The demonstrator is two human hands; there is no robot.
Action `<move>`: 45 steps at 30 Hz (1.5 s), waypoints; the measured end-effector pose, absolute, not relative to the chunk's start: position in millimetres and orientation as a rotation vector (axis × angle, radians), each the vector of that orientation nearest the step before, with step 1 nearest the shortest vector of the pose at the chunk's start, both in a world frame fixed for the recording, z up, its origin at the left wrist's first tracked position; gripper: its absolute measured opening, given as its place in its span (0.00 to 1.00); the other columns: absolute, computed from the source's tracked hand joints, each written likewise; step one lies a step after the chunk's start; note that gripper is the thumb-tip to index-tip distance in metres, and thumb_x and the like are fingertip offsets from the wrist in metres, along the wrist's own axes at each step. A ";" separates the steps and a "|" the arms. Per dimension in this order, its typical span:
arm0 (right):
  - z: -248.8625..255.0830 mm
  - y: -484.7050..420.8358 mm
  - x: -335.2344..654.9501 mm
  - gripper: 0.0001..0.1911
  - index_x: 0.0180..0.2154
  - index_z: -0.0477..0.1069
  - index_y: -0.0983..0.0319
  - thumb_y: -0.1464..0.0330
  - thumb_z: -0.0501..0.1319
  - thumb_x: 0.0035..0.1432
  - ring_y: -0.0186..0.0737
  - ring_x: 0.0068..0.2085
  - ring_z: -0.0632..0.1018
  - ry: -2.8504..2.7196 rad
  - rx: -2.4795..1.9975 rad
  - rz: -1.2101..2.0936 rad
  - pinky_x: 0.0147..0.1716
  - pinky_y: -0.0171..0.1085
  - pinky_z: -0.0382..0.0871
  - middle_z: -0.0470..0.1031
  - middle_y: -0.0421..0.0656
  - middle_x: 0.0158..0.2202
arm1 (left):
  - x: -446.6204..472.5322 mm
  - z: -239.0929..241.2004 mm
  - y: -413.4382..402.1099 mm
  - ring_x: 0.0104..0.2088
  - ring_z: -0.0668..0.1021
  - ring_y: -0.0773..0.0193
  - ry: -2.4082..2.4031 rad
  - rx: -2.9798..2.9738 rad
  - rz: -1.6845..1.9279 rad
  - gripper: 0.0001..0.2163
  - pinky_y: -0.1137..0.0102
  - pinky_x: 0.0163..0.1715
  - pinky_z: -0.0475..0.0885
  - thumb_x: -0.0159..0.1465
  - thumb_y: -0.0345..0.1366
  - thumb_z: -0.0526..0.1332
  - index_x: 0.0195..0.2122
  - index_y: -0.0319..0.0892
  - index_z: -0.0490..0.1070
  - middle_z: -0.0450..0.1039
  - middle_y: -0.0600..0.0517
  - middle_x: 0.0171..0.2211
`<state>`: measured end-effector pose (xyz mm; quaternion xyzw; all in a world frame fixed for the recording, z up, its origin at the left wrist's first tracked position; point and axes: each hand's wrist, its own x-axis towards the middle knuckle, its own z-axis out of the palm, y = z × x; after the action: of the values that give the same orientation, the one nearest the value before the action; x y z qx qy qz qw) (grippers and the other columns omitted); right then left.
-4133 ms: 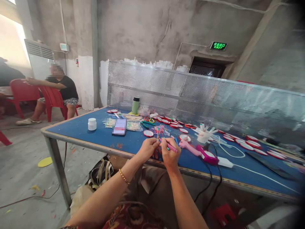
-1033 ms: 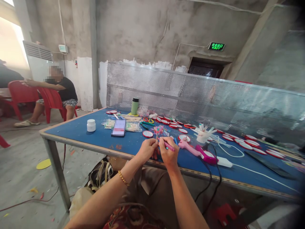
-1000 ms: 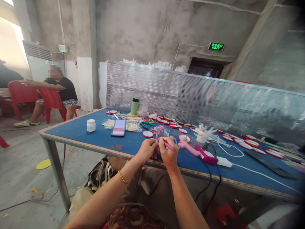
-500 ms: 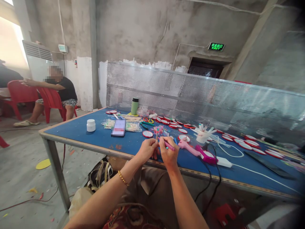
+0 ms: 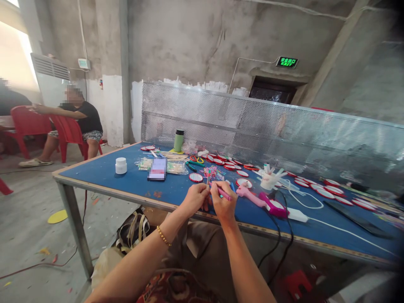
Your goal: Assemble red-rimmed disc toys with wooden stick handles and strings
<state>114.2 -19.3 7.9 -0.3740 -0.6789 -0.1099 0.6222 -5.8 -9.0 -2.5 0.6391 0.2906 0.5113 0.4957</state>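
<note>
Stick (image 5: pixel 208 179): thin and pale with coloured bits near its top. It is held just above the near table edge, where the two hands meet.
Left hand (image 5: pixel 196 198): closed, fingertips pinching the lower end of the stick; a bead bracelet (image 5: pixel 163 235) sits on the wrist.
Right hand (image 5: pixel 223 201): closed around a pink pen (image 5: pixel 225 194), whose tip points left toward the stick.
Relation: the stick's long axis is nearly upright, leaning a little away from the person. It rises out of the left hand, so the left hand is the nearer one, and the right hand is just beside it on the right, touching or almost touching.
Table (image 5: pixel 126 194): blue top with a pale edge running under both wrists.
Just right of the hands: a pink glue gun (image 5: pixel 252 197) lying flat, with a white plug block (image 5: pixel 297 215) and white cable beyond it.
Just past the hands: red-rimmed round discs (image 5: pixel 196 177), with more spread in a band to the right.
Right and farther: a white cup (image 5: pixel 269 181) with sticks standing in it.
Left and farther: a blurred flat packet (image 5: pixel 158 168), then a small white jar (image 5: pixel 121 165).
Far side of the table: scissors (image 5: pixel 197 160) and a green bottle (image 5: pixel 179 140).
Behind the table: a perforated metal screen (image 5: pixel 252 126).
Far left: a person (image 5: pixel 82 118) seated on a red chair (image 5: pixel 67 130), well apart from the hands.
Back wall: a lit green exit sign (image 5: pixel 287 62) over a dark doorway.
</note>
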 end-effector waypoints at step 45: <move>7.5 -18.9 113.4 0.08 0.32 0.72 0.60 0.68 0.59 0.65 0.36 0.28 0.76 -1.558 -0.832 -0.253 0.30 0.34 0.70 0.76 0.40 0.27 | -5.2 -5.3 -6.7 0.12 0.71 0.70 0.689 1.540 1.242 0.17 0.78 0.11 0.60 0.64 0.49 0.57 0.26 0.41 0.64 0.67 0.57 0.17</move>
<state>113.4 -18.9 7.5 -0.3629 -0.6796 -0.1103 0.6279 -5.2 -6.7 -5.3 0.6369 0.2848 0.5135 0.4996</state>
